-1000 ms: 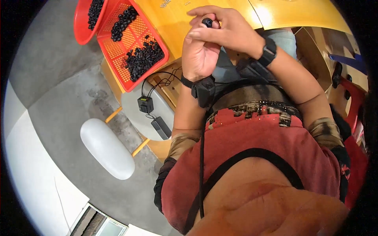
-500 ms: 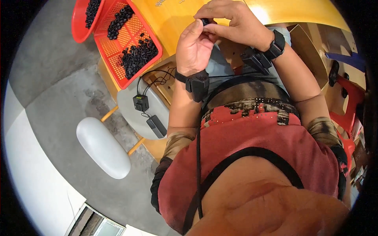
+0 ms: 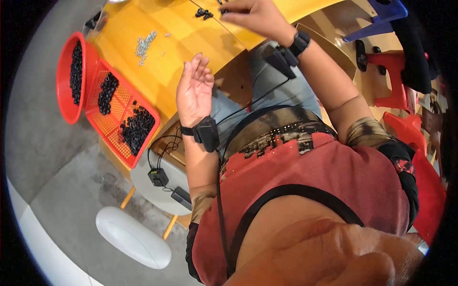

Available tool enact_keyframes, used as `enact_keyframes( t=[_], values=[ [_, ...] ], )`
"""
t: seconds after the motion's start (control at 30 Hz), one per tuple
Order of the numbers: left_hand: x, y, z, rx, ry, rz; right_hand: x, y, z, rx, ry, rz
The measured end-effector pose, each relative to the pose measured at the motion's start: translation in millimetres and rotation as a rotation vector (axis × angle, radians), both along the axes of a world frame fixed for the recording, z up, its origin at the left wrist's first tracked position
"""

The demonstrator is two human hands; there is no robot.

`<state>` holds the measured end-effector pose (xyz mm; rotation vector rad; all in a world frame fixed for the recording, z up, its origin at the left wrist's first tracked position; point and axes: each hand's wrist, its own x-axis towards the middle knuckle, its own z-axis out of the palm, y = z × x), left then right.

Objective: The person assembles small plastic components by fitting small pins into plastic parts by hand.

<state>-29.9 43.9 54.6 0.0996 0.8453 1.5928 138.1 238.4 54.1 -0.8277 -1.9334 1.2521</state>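
Note:
Palm up, my left hand point(image 3: 194, 89) hovers by the table's near edge. Its fingers are loosely curled and apart, and nothing shows in them. My right hand point(image 3: 260, 19) reaches over the table at the top of the view, thumb and fingers apart. Right at its fingertips are small black pieces point(image 3: 223, 10), partly hidden and cut off by the view's edge. A small heap of black pieces point(image 3: 203, 14) lies just to the left of them. Small silvery metal pieces point(image 3: 144, 46) are scattered farther left on the yellow table point(image 3: 179, 35).
A red perforated basket point(image 3: 153, 110) with two heaps of black parts stands at the table's left, beside a red bowl point(image 3: 62, 86) of black rings. Cables run to a black box point(image 3: 157, 177) on a grey stool. A red stool point(image 3: 393, 78) stands at right.
My hands, together around a small black piece before, have parted. The right went over the table to the black pieces; the left turned up, empty. The view has shifted, showing more table.

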Motion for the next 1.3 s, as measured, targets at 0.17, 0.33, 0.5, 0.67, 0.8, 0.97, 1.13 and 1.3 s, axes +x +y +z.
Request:
enact_keyframes(
  t=[0.17,0.33,0.5,0.67,0.8,0.97,1.13,1.3],
  values=[
    [-8,-4,-19,0.008,-0.044,0.022,12,48,35,-0.208,0.187,-0.260],
    [-10,-7,-31,-0.028,-0.083,0.093,15,57,-9,0.243,0.081,-0.304],
    [-19,-12,-29,-0.002,-0.174,0.131,-18,-26,-12,0.234,-0.328,0.123],
    [-13,-7,-30,0.015,-0.177,0.186,-21,-38,-18,0.511,-0.388,0.288],
    [-22,-19,-28,0.018,-0.196,0.261,-36,-18,-32,0.348,-0.352,0.246],
    [-15,-25,-21,0.061,-0.213,0.217,-67,-25,-10,0.360,-0.381,0.340],
    [0,-22,-16,0.091,-0.169,0.183,-98,-32,17,0.265,-0.389,0.293],
    [4,-24,-15,0.116,-0.132,0.170,-129,-41,27,0.234,-0.212,0.208]
  ],
)
